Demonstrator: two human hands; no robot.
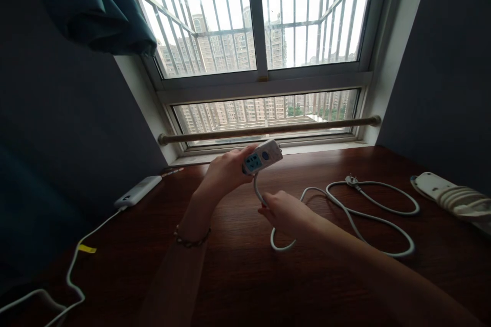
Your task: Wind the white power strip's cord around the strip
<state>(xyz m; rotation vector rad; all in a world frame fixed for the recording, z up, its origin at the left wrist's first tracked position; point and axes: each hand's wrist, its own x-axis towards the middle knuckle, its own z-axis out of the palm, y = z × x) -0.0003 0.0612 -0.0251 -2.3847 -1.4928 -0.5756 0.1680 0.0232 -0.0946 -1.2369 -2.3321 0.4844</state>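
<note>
Evidently, the relation that counts is the short stretch of cord (257, 186) running between the two hands. The power strip (264, 156) is held up off the wooden surface (230, 276), towards the middle of its far edge, with its long axis sloping from the left hand (230, 166) up to the right. The left hand is the nearer one, its fingers closed round the strip's lower end. The right hand (286, 209) sits just below and to the right, narrowed to a pinch on the cord; exactly where the cord enters the strip cannot be told.

The strip is a white, blocky bar, with a blue socket panel and, beside it, a round dark-blue spot. Beyond the right hand, the white cord lies in loose loops towards the right edge, its plug (352, 180) resting towards the far right corner. A second white strip (431, 184) with a wound cable (462, 199) lies by the right edge, and a white box-shaped device (140, 191) lies along the left edge.
</note>
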